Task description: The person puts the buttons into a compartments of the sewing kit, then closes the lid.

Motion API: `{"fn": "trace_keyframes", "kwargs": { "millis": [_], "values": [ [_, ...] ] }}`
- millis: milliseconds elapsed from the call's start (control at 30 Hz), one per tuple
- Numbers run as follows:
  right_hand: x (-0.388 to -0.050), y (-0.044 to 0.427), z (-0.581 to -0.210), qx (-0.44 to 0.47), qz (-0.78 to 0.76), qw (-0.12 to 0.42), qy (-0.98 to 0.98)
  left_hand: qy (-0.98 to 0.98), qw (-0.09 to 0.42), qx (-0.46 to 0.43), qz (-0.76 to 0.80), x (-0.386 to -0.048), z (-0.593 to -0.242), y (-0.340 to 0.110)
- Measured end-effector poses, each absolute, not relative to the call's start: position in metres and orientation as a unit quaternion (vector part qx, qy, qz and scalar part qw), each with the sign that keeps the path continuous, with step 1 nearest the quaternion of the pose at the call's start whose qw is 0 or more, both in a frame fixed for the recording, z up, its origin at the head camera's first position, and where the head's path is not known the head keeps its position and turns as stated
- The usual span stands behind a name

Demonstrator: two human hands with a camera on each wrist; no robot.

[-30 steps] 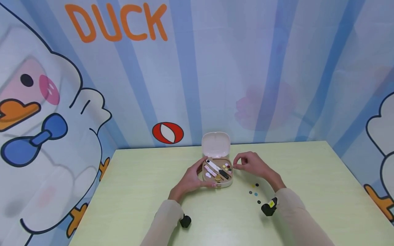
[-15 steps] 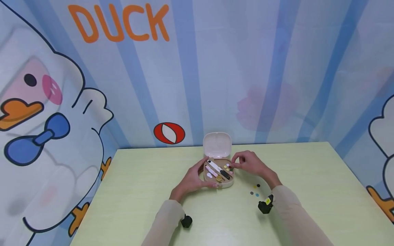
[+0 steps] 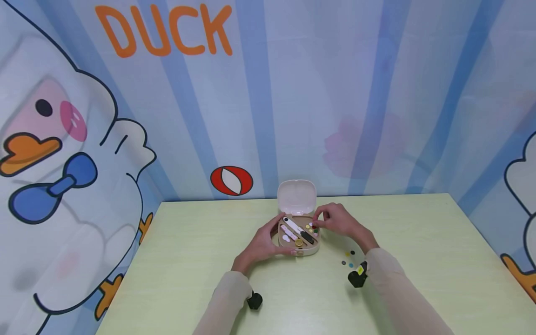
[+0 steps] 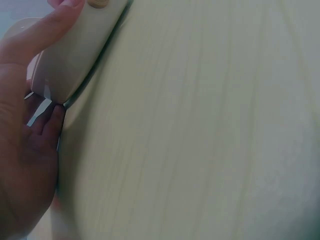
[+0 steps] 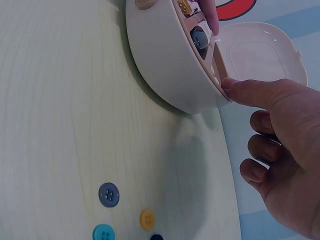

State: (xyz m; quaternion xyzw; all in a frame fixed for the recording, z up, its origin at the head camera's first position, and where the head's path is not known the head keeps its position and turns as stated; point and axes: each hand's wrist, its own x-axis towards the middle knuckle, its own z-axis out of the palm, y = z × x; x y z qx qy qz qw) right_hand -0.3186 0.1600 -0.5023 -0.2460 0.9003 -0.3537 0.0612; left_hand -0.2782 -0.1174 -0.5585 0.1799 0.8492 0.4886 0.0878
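Note:
My left hand (image 3: 263, 242) grips the side of a small cream sewing kit box (image 3: 309, 251), its thumb across the front near the round clasp (image 4: 98, 2). The box's lid (image 3: 297, 197) stands raised. Inside the tan tray lie a white tool with a black end (image 3: 307, 236), a pink-patterned strip (image 3: 289, 232), a gold round piece (image 3: 298, 242) and several buttons (image 3: 307, 226). At the tray's right compartment, my right hand (image 3: 340, 219) has thumb and index finger pinched together, seemingly on a button that the fingertips hide. Its other fingers curl loosely.
Loose buttons lie right of the box: a grey one (image 5: 109, 194), a blue one (image 5: 104, 232), a yellow one (image 5: 147, 219) and a dark one (image 3: 352, 252). The table (image 3: 201, 251) meets a printed curtain (image 3: 293, 93) behind the lid.
My right hand has moved slightly left, from the box's right edge to over the button compartment. The left hand keeps its hold on the box. The camera view has shifted a little.

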Motion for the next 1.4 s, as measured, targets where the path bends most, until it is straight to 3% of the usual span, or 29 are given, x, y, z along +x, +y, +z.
{"fn": "trace_keyframes", "kwargs": {
  "millis": [733,1400],
  "values": [
    [-0.319,0.152,-0.491,-0.268,-0.272,0.052,0.923,0.85,0.088,0.178,0.488,-0.278,-0.558,-0.117],
    [-0.294,0.204,-0.495,-0.25,-0.302,0.035,0.919,0.846,0.094,0.173,0.495,-0.279,-0.56,-0.117]
  ]
}}
